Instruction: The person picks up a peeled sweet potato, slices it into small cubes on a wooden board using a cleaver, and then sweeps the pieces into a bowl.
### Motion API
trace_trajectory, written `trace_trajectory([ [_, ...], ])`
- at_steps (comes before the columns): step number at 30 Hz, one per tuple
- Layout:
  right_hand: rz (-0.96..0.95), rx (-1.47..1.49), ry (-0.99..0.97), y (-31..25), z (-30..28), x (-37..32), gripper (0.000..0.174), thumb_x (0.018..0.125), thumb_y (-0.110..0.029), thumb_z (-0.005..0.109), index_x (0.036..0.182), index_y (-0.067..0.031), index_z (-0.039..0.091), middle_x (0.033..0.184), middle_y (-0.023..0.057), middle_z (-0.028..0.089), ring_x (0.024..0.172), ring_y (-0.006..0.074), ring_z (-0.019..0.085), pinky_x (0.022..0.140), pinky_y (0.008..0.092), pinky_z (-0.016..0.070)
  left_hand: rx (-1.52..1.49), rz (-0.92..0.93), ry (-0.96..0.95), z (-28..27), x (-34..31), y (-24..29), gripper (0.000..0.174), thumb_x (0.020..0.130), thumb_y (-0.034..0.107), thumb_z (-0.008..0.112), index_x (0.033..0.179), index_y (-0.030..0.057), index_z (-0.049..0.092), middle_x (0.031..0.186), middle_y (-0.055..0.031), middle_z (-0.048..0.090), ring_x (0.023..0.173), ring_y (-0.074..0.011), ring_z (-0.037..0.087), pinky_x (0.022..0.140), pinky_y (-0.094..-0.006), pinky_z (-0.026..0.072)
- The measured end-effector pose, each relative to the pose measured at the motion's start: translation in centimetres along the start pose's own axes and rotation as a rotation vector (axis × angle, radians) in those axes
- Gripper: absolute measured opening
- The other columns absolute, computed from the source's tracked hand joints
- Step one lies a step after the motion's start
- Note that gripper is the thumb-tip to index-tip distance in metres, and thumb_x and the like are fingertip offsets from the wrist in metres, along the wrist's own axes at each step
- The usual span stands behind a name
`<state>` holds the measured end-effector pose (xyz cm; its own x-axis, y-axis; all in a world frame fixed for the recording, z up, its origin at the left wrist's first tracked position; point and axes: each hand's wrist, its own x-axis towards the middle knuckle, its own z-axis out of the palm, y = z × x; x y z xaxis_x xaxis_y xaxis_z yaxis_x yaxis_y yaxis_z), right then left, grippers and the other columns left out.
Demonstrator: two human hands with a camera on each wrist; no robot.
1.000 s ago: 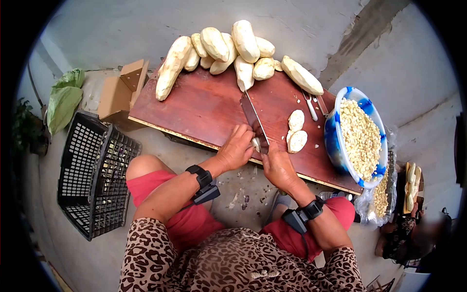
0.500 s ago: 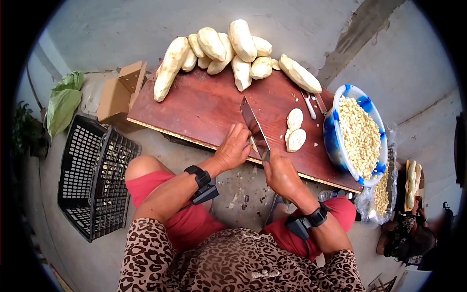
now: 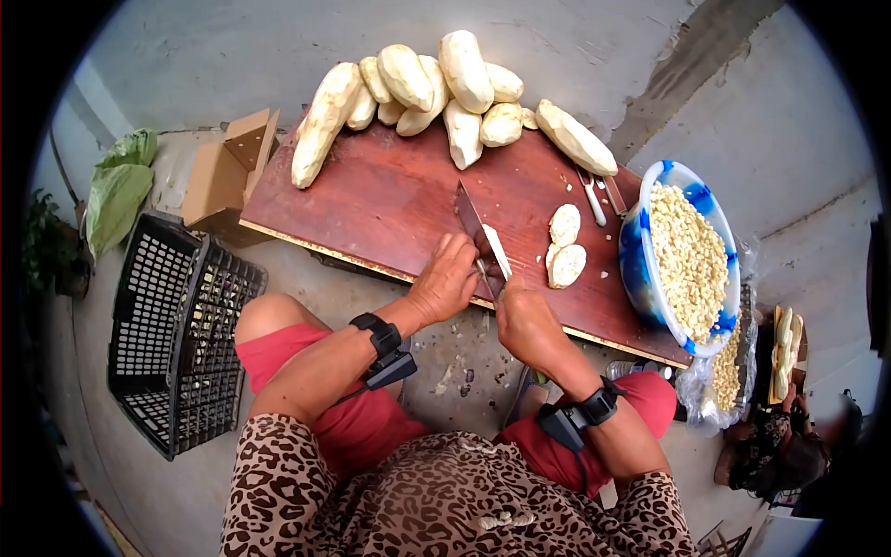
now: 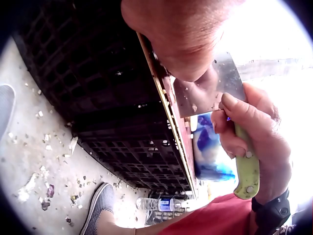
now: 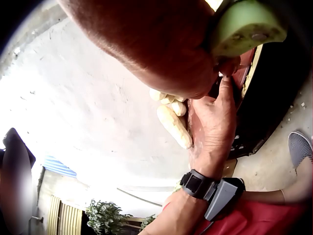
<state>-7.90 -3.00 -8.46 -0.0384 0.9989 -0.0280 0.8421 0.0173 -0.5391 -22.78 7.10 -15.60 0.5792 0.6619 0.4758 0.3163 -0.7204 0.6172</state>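
Note:
My right hand grips the cleaver, whose green handle shows in the left wrist view. Its broad blade is tilted over the red board's near edge. Along the blade's right side lies a thin white slice. My left hand is just left of the blade, fingers curled round a small pale piece, mostly hidden by fingers and blade. Two round pale slices lie right of the cleaver. Several peeled pale tubers are piled at the board's far edge.
At the board's right end a blue and white basin holds pale cubes. A white-handled peeler lies beside it. Black crates and a cardboard box stand to the left. Another person is at the far right.
The thin white slice now shows along the blade's right side, where none was half a second ago. My right hand has moved slightly left and up; my left hand stays at the board's edge.

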Motion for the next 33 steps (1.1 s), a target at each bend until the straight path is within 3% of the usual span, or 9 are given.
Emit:
trace_trajectory([
  [11,-0.085,0.087,0.134,1.8,1.2,0.1,0.02,0.088,-0.004,0.059,0.092,0.0059,0.042,0.067,0.0302,0.057,0.064,0.0504,0.058,0.055,0.0535,0.0426,0.023,0.003,-0.015,-0.2,0.3,0.4,0.029,0.075,-0.001,0.066,0.1,-0.0022,0.052,0.103,-0.0185,0.048,0.099,-0.0388,0.047,0.086,-0.0445,0.0426],
  [14,-0.055,0.131,0.139,1.4,0.0,-0.4,0.022,0.088,-0.007,0.059,0.097,0.0057,0.044,0.071,0.0316,0.058,0.07,0.0532,0.057,0.061,0.0567,0.0433,0.062,0.016,-0.051,-0.4,0.6,0.2,0.031,0.074,0.0,0.067,0.101,-0.0009,0.052,0.104,-0.0181,0.048,0.101,-0.0383,0.047,0.087,-0.0437,0.0429],
  [17,-0.164,0.11,0.315,1.1,-1.8,-0.6,0.02,0.09,-0.007,0.061,0.096,0.0039,0.045,0.064,0.0256,0.056,0.059,0.0462,0.057,0.05,0.0476,0.0404,0.123,0.027,-0.111,-0.6,1.1,-0.2,0.034,0.072,0.001,0.067,0.103,0.0009,0.052,0.106,-0.0169,0.048,0.103,-0.0373,0.047,0.089,-0.0432,0.0429],
  [19,-0.096,0.119,0.335,1.4,-2.5,-0.8,0.019,0.092,-0.008,0.06,0.096,0.0035,0.046,0.067,0.0239,0.061,0.061,0.0414,0.063,0.052,0.044,0.0453,0.163,0.021,-0.129,-1.4,2.0,0.8,0.036,0.072,0.002,0.068,0.104,0.002,0.052,0.107,-0.0158,0.048,0.104,-0.0365,0.047,0.091,-0.0428,0.0425],
  [20,-0.046,0.152,0.322,1.4,-3.0,-1.0,0.019,0.092,-0.008,0.06,0.096,0.0036,0.046,0.068,0.0234,0.063,0.063,0.0403,0.064,0.053,0.0432,0.0467,0.185,0.002,-0.181,-1.9,2.5,1.3,0.045,0.072,0.002,0.067,0.115,0.0055,0.054,0.119,-0.0145,0.049,0.119,-0.0367,0.044,0.101,-0.0459,0.0384],
  [22,0.074,0.169,0.275,1.3,-3.9,-1.2,0.018,0.092,-0.008,0.059,0.099,0.0046,0.047,0.073,0.0215,0.067,0.069,0.0368,0.069,0.057,0.0408,0.051,0.309,0.137,-0.208,-2.0,3.1,1.3,0.05,0.073,0.002,0.066,0.122,0.0097,0.055,0.129,-0.0139,0.048,0.13,-0.0365,0.038,0.106,-0.0493,0.033],
  [26,0.011,0.216,0.342,2.4,-3.8,-1.1,0.024,0.09,-0.007,0.06,0.101,0.0075,0.044,0.061,0.0267,0.057,0.06,0.0477,0.058,0.051,0.0506,0.0414,0.397,0.25,-0.423,-1.5,4.4,0.6,0.054,0.076,0.002,0.062,0.128,0.0171,0.058,0.141,-0.0122,0.046,0.142,-0.0351,0.027,0.114,-0.0546,0.0224],
  [29,0.057,0.208,0.318,2.4,-4.0,-1.2,0.024,0.089,-0.008,0.06,0.1,0.0073,0.044,0.064,0.0287,0.058,0.063,0.0493,0.058,0.053,0.0528,0.0416,0.368,0.235,-0.521,-0.8,4.7,-0.2,0.045,0.078,0.004,0.061,0.122,0.015,0.062,0.129,-0.0101,0.054,0.135,-0.0336,0.037,0.11,-0.0517,0.0279],
  [33,0.082,0.163,0.276,2.2,-3.9,-1.0,0.024,0.089,-0.009,0.06,0.099,0.007,0.045,0.068,0.0319,0.058,0.068,0.0517,0.059,0.057,0.0556,0.0427,0.412,0.206,-0.482,-1.4,4.7,0.5,0.037,0.08,0.012,0.067,0.117,0.0102,0.063,0.113,-0.0099,0.057,0.116,-0.0309,0.049,0.1,-0.0475,0.0355],
])
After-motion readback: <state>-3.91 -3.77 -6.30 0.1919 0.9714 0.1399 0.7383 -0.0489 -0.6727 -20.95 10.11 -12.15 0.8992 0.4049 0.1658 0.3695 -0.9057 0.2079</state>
